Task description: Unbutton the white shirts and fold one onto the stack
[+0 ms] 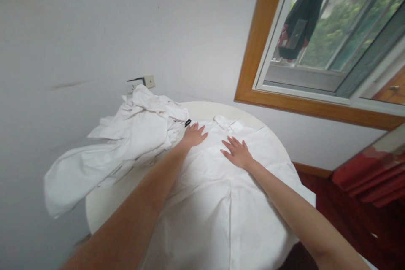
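White wall (190, 29) facing you beyond the tabletop's (106, 206) far edge, wall socket (149, 81) above its far left edge, wooden window frame (255, 40) to your right, dark item (302, 19) hanging beyond it, green foliage (343, 36) outside, red cloth (367, 173) and dark-red floor (338, 215) past the right edge.

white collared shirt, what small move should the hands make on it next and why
Probably smooth the bare left hand and bare right hand gently toward the body: both rest spread on the white collared fabric shirt, which looks creased just below them.
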A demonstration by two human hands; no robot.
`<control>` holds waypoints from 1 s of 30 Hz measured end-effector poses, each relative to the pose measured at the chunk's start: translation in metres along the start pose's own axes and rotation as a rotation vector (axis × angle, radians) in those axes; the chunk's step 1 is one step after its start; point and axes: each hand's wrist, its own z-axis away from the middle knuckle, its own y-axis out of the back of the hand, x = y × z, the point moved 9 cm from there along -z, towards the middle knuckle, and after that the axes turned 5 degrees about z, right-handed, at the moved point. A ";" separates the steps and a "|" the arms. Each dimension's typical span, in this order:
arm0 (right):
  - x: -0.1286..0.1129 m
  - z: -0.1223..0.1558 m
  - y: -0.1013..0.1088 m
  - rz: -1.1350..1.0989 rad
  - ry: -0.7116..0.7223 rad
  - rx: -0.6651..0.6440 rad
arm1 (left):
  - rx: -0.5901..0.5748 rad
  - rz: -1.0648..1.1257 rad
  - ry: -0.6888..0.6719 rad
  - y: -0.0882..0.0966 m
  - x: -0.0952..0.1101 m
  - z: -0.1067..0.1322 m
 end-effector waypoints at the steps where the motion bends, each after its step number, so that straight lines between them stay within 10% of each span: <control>1: 0.000 0.000 0.000 -0.004 -0.001 -0.001 | 0.014 -0.015 -0.005 0.003 0.004 -0.002; 9: -0.001 0.000 0.000 -0.017 -0.012 -0.006 | 0.027 0.037 -0.284 -0.003 0.063 -0.009; 30: 0.000 0.001 0.003 -0.036 -0.017 0.002 | 0.023 0.020 -0.006 -0.021 0.040 -0.044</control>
